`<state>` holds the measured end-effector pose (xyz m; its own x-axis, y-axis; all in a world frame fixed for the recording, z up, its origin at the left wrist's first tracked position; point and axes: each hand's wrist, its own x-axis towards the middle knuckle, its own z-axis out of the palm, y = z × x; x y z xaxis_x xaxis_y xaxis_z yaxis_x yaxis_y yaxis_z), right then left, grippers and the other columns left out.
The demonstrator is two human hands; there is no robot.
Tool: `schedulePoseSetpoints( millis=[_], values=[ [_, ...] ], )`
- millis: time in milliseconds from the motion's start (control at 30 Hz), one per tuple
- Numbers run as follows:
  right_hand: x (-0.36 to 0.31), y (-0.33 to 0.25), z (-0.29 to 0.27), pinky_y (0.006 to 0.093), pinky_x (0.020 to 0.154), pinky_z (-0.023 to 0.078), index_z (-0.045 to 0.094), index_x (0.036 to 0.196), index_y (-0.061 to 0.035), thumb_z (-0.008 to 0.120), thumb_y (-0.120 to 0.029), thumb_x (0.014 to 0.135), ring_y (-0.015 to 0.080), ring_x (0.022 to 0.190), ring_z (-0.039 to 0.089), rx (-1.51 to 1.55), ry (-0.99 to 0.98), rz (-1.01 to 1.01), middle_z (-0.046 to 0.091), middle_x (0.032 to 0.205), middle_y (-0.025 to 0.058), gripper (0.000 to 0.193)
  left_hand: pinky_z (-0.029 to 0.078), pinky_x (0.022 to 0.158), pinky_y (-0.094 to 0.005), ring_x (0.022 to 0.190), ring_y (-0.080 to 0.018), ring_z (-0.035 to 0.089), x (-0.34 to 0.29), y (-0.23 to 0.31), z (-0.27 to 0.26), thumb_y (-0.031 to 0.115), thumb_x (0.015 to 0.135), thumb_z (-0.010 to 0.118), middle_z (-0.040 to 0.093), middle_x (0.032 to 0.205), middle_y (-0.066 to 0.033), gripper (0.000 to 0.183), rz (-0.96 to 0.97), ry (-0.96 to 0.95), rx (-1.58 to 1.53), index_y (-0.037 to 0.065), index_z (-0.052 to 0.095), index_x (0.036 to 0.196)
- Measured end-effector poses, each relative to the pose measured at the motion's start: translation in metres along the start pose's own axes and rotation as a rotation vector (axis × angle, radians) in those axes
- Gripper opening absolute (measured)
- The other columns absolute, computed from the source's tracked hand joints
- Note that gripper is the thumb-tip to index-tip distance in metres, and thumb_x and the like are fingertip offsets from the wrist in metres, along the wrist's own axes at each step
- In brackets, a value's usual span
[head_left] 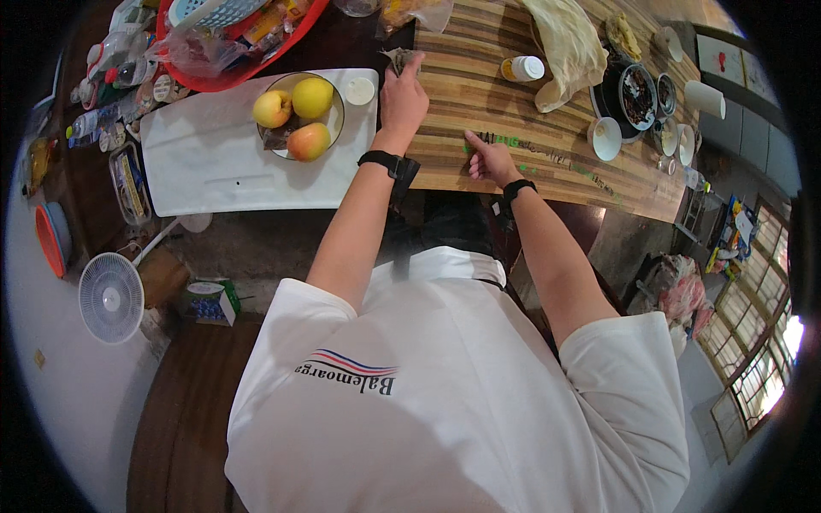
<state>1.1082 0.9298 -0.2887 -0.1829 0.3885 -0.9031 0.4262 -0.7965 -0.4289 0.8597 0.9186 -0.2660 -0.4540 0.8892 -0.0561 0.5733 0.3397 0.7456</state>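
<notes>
My left hand reaches to the seam between the white board and the striped wooden board, its fingers closed on a crumpled grey-brown rag. Left of that hand, a round plate holds three yellow-red apples and a small dark packet. Beside the plate sits a small white lid. My right hand is at the near edge of the striped wooden board, thumb stretched out and the other fingers loosely bent, with nothing seen in it. Dark bands are on both wrists.
A red basin with packets stands at the far left, near several bottles. On the right are a white-capped bottle, a pale cloth, a dark-filled bowl and several cups. A white fan is below left.
</notes>
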Motion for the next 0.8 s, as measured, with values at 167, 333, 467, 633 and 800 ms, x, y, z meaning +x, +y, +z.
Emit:
schedulePoseSetpoints(
  millis=[167, 333, 467, 633, 800],
  values=[
    [0.008, 0.006, 0.0, 0.0341, 0.05, 0.055, 0.064, 0.064, -0.0051, 0.078, -0.063, 0.089, 0.0211, 0.049, 0.065, 0.017, -0.011, -0.011, 0.065, 0.059, 0.0108, 0.065, 0.053, 0.096, -0.053, 0.112, -0.0521, 0.062, -0.027, -0.006, 0.0, 0.001, 0.096, 0.057, 0.06, 0.126, -0.0366, 0.042, 0.023, -0.038, -0.02, 0.016, 0.072, 0.133],
    [0.006, 0.005, -0.003, 0.0341, 0.051, 0.055, 0.065, 0.067, -0.0029, 0.081, -0.062, 0.087, 0.0221, 0.05, 0.066, -0.002, -0.002, -0.017, 0.068, 0.062, 0.0132, 0.064, 0.054, 0.097, -0.0519, 0.11, -0.0506, 0.063, -0.054, -0.011, -0.011, 0.002, 0.092, 0.06, 0.061, 0.12, -0.0371, 0.035, -0.017, -0.179, 0.014, 0.012, 0.08, 0.118],
    [0.006, 0.004, -0.002, 0.033, 0.051, 0.055, 0.066, 0.067, -0.0035, 0.08, -0.064, 0.086, 0.0218, 0.05, 0.066, -0.031, 0.009, -0.018, 0.068, 0.062, 0.0129, 0.065, 0.052, 0.1, -0.0519, 0.114, -0.0504, 0.061, -0.077, -0.013, -0.02, 0.001, 0.09, 0.06, 0.059, 0.124, -0.0356, 0.041, -0.04, -0.22, 0.027, 0.012, 0.075, 0.127],
    [0.008, 0.004, -0.003, 0.0328, 0.05, 0.055, 0.065, 0.066, -0.0042, 0.08, -0.064, 0.086, 0.0206, 0.049, 0.065, -0.02, 0.016, -0.008, 0.068, 0.061, 0.0118, 0.065, 0.049, 0.102, -0.0548, 0.117, -0.053, 0.058, -0.106, -0.016, -0.009, 0.0, 0.095, 0.055, 0.059, 0.124, -0.0348, 0.056, 0.136, -0.049, 0.065, 0.013, 0.059, 0.149],
    [0.008, 0.009, -0.004, 0.0332, 0.048, 0.054, 0.065, 0.064, -0.0047, 0.08, -0.064, 0.086, 0.0201, 0.049, 0.066, -0.014, 0.012, -0.035, 0.068, 0.06, 0.0116, 0.065, 0.044, 0.112, -0.0526, 0.132, -0.0521, 0.05, -0.088, -0.003, -0.008, -0.007, 0.09, 0.054, 0.051, 0.143, -0.0362, 0.067, 0.018, -0.125, 0.054, 0.009, 0.05, 0.155]
  ],
)
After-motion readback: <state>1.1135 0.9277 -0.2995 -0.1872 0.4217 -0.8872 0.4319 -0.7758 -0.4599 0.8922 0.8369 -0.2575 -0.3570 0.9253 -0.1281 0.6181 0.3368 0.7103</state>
